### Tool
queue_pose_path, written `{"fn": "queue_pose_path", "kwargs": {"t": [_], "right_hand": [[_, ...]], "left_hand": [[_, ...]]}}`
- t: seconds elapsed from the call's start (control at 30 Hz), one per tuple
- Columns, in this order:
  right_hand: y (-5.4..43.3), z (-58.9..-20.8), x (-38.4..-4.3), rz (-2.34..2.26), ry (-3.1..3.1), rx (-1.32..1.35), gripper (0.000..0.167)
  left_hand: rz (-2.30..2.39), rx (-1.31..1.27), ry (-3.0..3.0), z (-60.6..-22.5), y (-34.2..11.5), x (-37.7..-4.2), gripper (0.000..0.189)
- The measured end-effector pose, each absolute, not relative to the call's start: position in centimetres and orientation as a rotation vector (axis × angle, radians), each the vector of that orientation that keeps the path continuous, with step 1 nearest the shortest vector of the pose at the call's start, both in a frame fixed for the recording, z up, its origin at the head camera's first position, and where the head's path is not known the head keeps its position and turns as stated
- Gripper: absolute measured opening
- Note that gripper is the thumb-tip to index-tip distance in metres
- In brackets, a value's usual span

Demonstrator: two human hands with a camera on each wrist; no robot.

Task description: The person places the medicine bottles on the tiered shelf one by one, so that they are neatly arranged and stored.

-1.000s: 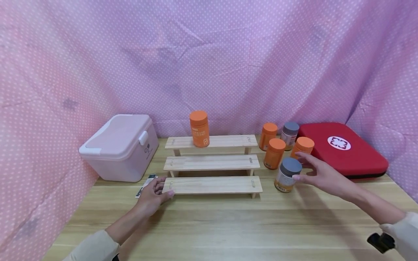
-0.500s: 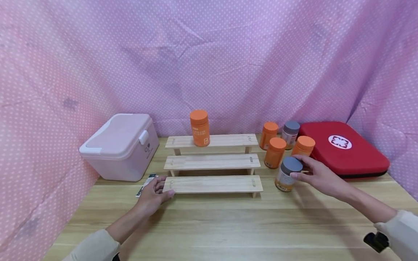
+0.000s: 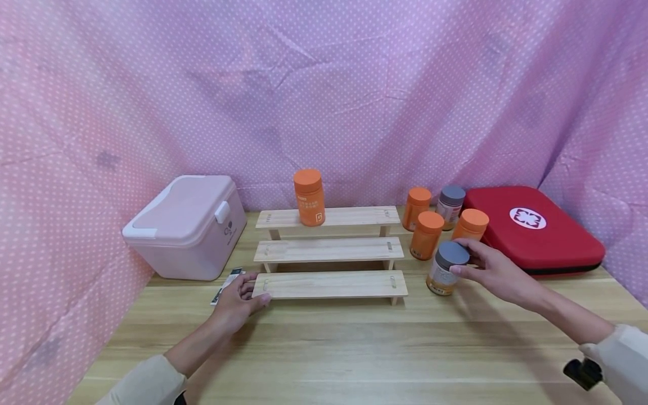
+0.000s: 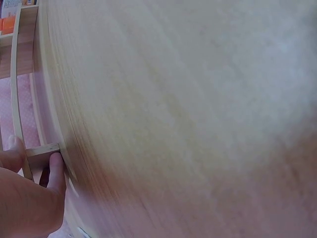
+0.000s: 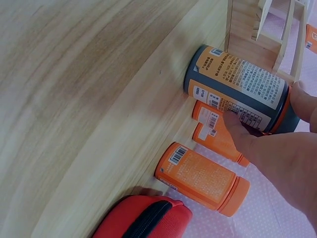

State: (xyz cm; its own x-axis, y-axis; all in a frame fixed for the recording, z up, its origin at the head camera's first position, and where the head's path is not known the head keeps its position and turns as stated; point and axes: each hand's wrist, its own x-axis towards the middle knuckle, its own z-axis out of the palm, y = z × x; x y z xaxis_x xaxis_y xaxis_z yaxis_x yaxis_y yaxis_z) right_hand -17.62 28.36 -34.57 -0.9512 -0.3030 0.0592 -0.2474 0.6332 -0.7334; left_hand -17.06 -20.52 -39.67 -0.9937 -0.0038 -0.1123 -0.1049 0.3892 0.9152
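Note:
My left hand (image 3: pixel 237 301) grips the left end of a three-tier wooden display rack (image 3: pixel 329 285). Its thumb lies on the lowest board, and a finger (image 4: pixel 57 171) presses the short leg below. At the right, my right hand (image 3: pixel 498 277) pinches a grey-lidded jar (image 3: pixel 441 278) near its top, thumb on one side and fingers on the other. The jar stands upright on the table, its printed label (image 5: pixel 242 79) plain in the right wrist view. One orange jar (image 3: pixel 310 197) is upright on the top board, left of its middle.
Behind the held jar stand orange jars (image 3: pixel 425 236) and another grey-lidded jar (image 3: pixel 450 207). A red first-aid case (image 3: pixel 562 236) lies to their right. At the left are a pale pink lidded box (image 3: pixel 187 225) and a flat printed slip (image 3: pixel 226 287). A pink dotted curtain (image 3: pixel 329 101) hangs behind.
My right hand has moved slightly left and closed its thumb and fingers on the grey-lidded jar. My left hand keeps its grip on the rack.

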Motion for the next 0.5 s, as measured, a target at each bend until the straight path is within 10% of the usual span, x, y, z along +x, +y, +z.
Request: {"fn": "queue_pose_path", "kwargs": {"t": [0.5], "right_hand": [[28.56, -34.19, -17.47, -1.209, 2.81, -0.486, 0.058]], "left_hand": [[1.654, -0.14, 2.545, -39.56, -20.58, -17.06, 0.06]]}}
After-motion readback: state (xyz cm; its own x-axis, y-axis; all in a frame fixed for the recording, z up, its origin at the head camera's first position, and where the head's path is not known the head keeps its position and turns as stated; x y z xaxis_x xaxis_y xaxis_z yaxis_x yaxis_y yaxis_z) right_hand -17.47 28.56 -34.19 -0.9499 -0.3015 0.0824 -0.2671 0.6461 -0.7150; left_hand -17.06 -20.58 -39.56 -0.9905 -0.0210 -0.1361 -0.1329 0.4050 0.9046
